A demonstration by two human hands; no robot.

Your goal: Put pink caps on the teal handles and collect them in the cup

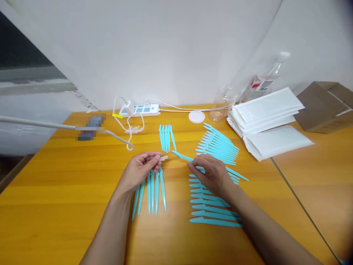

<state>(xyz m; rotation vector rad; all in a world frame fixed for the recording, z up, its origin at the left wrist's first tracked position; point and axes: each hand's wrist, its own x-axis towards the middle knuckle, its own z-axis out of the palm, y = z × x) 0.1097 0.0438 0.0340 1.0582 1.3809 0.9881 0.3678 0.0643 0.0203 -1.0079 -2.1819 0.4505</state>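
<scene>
In the head view my left hand (pixel 142 170) pinches a small translucent white blade cover (pixel 164 158) between thumb and fingers. Facing it, my right hand (pixel 213 173) grips a turquoise eyebrow razor (pixel 182 156) whose narrow end points left toward the cover, with a gap between them. Several upright razors (pixel 157 195) lie below my left hand, which hides some of their tops. A small upright group of razors (pixel 165 138) is just above. Many more razors lie in a fanned row (pixel 217 145) and a lower stack (pixel 211 212) around my right hand and forearm, partly covered by them.
At the back are a power strip (pixel 140 109) with cables, a few pale pieces (pixel 134 129), a round white lid (pixel 196 116), a clear jar (pixel 220 106) and a bottle (pixel 264 82). White padded mailers (pixel 278 141) and a cardboard box (pixel 322 106) stand right. A cable (pixel 55 124) crosses a blurred dark object (pixel 91 127).
</scene>
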